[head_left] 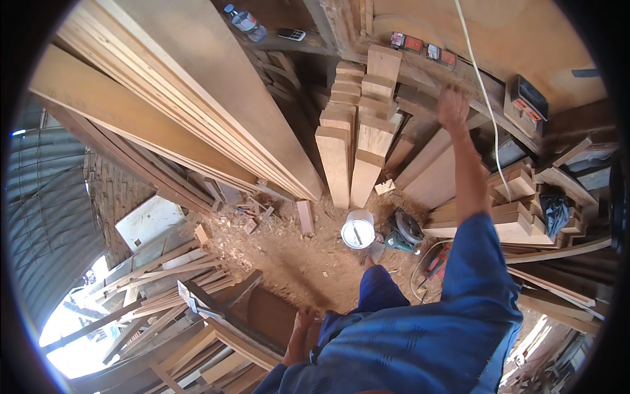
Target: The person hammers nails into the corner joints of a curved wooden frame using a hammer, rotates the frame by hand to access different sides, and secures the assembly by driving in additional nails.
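My right hand (pixel 453 108) is stretched far forward to the wooden ledge (pixel 481 96) along the wall. Its fingers look curled in, and whatever they may hold is hidden. Just beyond it, two small red-and-black boxes (pixel 441 56) lie on the ledge. To its left, thick sawn timber pieces (pixel 376 108) lean in a stack. Low beside my thigh hangs my left hand (pixel 303 322), fingers curled, with nothing visible in it. A white bucket (pixel 357 230) stands on the floor by my foot, next to a circular saw (pixel 403 231).
Long planks (pixel 197 79) lean at the left. A white cable (pixel 482 85) hangs down past my right arm. Stacked boards (pixel 505 226) crowd the right side. A red power tool (pixel 436 262) lies near my leg, and wood scraps (pixel 252 217) litter the sawdust floor. A plastic bottle (pixel 245 23) lies at the back.
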Available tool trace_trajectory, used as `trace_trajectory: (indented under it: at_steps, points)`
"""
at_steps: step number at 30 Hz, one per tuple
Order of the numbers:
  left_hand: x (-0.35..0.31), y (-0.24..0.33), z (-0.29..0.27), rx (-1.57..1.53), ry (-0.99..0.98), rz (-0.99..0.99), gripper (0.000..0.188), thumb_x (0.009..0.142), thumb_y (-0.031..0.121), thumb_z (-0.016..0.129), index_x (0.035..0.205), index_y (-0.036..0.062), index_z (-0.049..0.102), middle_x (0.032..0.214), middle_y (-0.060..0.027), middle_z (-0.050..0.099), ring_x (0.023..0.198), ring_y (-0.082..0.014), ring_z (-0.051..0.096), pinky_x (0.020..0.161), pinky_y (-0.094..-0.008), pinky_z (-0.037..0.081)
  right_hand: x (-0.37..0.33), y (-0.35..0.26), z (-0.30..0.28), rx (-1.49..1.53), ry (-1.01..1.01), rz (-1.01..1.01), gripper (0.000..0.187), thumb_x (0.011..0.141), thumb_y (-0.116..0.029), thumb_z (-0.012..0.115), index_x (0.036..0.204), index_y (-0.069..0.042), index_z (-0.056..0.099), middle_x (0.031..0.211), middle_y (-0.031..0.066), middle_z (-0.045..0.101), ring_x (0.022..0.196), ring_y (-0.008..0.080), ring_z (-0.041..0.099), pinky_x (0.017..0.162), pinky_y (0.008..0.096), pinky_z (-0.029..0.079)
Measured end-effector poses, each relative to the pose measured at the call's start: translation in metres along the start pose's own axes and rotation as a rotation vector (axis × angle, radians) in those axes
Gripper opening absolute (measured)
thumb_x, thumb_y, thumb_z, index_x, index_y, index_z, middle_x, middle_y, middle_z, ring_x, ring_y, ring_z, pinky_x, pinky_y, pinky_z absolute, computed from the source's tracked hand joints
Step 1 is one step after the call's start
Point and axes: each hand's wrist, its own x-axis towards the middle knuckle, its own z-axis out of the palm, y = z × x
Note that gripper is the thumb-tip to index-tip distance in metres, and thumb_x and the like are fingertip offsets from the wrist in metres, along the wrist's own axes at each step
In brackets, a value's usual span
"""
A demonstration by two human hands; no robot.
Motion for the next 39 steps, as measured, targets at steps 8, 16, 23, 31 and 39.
trace_trajectory:
  at_steps: [8, 16, 23, 31, 39]
  points:
    - [0.02, 0.108, 0.011, 0.066, 0.04, 0.504, 0.041, 0.094, 0.036, 0.065, 0.114, 0.0011, 0.068, 0.105, -0.0228, 0.072, 0.102, -0.034, 0.07, 0.087, -0.0417, 0.054, -0.284, -0.105, 0.032, 0.842, -0.512, 0.001, 0.052, 0.099, -0.05, 0.049, 0.1, 0.0, 0.062, 0.087, 0.0287, 0.062, 0.085, 0.0442, 0.063, 0.078, 0.0497, 0.05]
    - [-0.035, 0.136, -0.006, -0.74, 0.011, 0.574, 0.035, 0.102, 0.03, 0.061, 0.116, -0.0013, 0.067, 0.088, -0.0055, 0.069, 0.081, -0.0137, 0.062, 0.074, -0.0308, 0.052, -0.443, -0.275, -0.109, 1.074, -1.202, -0.67, 0.041, 0.102, -0.037, 0.054, 0.093, 0.002, 0.064, 0.079, 0.0201, 0.065, 0.074, 0.0328, 0.064, 0.068, 0.0427, 0.048]
    - [-0.04, 0.079, -0.072, -0.941, 0.217, 0.779, 0.028, 0.102, 0.027, 0.063, 0.107, -0.0006, 0.066, 0.091, -0.0049, 0.069, 0.087, -0.0137, 0.064, 0.08, -0.0325, 0.053, -0.44, -0.373, -0.166, 0.841, -1.208, -1.005, 0.039, 0.098, -0.036, 0.061, 0.093, 0.003, 0.066, 0.083, 0.0246, 0.068, 0.079, 0.0381, 0.067, 0.072, 0.0439, 0.051]
    - [-0.068, -0.026, -0.274, -0.847, 0.738, 0.89, 0.015, 0.102, 0.012, 0.058, 0.111, -0.0001, 0.06, 0.094, -0.0057, 0.064, 0.086, -0.0164, 0.062, 0.078, -0.0312, 0.054, -0.461, -0.498, -0.146, 0.684, -0.808, -1.176, 0.032, 0.091, -0.029, 0.064, 0.085, 0.002, 0.063, 0.079, 0.0254, 0.065, 0.076, 0.0397, 0.065, 0.071, 0.0467, 0.051]
    - [-0.283, -0.254, -0.463, -0.466, 1.932, 0.558, 0.008, 0.095, 0.005, 0.064, 0.103, 0.0019, 0.065, 0.085, -0.0148, 0.07, 0.075, -0.0224, 0.069, 0.071, -0.0351, 0.055, -0.543, -0.674, -0.153, 0.43, -0.97, -1.499, 0.028, 0.089, -0.027, 0.069, 0.089, 0.001, 0.069, 0.085, 0.0222, 0.07, 0.082, 0.034, 0.068, 0.075, 0.0437, 0.052]
